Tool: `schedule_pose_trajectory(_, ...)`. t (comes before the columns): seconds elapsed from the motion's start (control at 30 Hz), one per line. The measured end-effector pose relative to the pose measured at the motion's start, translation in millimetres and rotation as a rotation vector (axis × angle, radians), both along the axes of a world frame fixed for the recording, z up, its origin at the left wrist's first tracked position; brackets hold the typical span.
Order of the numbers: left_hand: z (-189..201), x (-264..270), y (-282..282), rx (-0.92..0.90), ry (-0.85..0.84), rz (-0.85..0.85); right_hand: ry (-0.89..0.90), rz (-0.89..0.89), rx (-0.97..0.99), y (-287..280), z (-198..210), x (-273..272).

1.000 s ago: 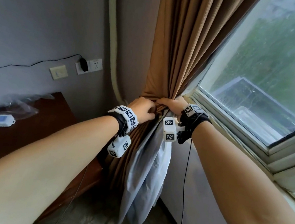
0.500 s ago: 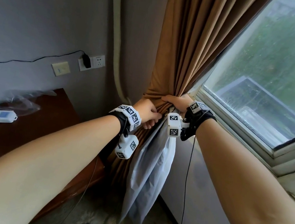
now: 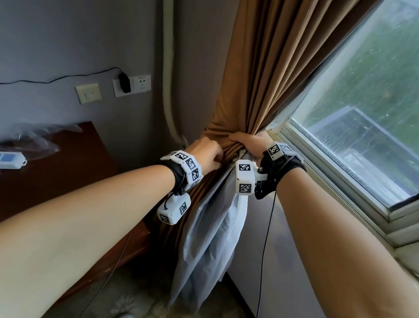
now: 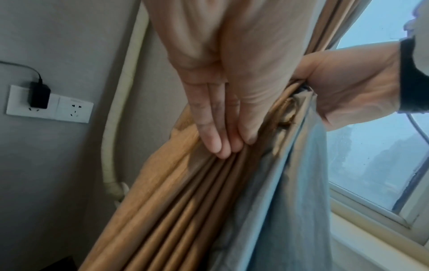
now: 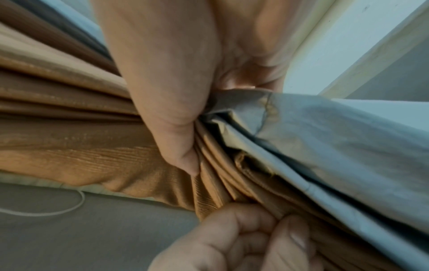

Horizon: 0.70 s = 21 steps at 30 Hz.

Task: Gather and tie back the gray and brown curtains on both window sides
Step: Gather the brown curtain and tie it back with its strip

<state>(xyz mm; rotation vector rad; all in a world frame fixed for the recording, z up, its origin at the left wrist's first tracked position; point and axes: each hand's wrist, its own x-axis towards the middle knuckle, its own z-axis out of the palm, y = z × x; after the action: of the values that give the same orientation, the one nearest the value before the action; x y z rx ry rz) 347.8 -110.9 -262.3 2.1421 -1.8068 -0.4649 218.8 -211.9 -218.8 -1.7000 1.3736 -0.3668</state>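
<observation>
The right hand [image 5: 167, 77] fills the upper middle, its thumb [image 5: 176, 143] pressed down into the gathered brown curtain [image 5: 69, 139], whose ribbed pleats fan out to the left. The gray curtain [image 5: 336, 139] bunches just beside the thumb and spreads to the right (its hem creased and folded). At the bottom, the left hand [image 5: 243, 242] curls its fingers around the brown folds.

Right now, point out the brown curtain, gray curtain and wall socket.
brown curtain [image 3: 259, 66]: head view, on the pleats above the hands.
gray curtain [image 3: 209, 229]: head view, on the hanging folds below the hands.
wall socket [image 4: 74, 108]: left wrist view, on the free outlet plate.
</observation>
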Motion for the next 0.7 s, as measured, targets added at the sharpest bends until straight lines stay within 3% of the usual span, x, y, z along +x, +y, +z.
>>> schedule_pose_trajectory(0.1,8,7,3,0.031,-0.007,-0.034,-0.004,0.004,-0.011,2,0,-1)
schedule_pose_trajectory(0.2,12,5,5,0.082,0.047,0.078,-0.011,0.010,-0.025,4,0,3)
schedule_pose_trajectory(0.33,-3,-6,5,0.152,0.484,0.287,0.002,0.024,-0.016,10,2,4)
schedule_pose_trajectory(0.4,-9,-7,3,0.141,0.600,0.365,0.008,0.006,-0.012,10,2,4)
schedule_pose_trajectory(0.47,-14,-6,4,0.109,0.545,0.395,0.011,-0.016,0.008,11,4,2)
schedule_pose_trajectory(0.6,-14,-6,3,0.131,0.266,0.247,-0.042,-0.048,0.046,17,6,5)
schedule_pose_trajectory(0.7,-5,-10,-1,0.174,0.167,0.194,-0.062,-0.041,0.052,19,3,5)
